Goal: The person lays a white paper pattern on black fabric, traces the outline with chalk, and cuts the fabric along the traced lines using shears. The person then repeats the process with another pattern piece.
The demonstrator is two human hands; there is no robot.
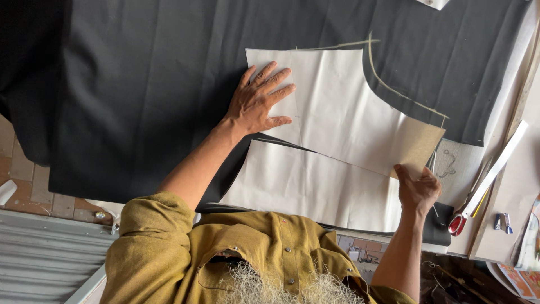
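My left hand [259,101] lies flat with fingers spread on a white paper pattern piece [337,107], pressing it onto black fabric [140,84]. My right hand [417,188] pinches the pattern's near right corner, which is lifted off the fabric and shows a brownish underside [416,147]. A second white paper piece [315,191] lies just below it, nearer my body. A pale chalk line [394,87] on the fabric follows the pattern's curved edge.
Scissors with red handles [458,222] and a long white ruler strip [498,166] lie on the table at the right, beside small clips [503,221] and papers. The fabric hangs over the left edge above a brick floor [28,191].
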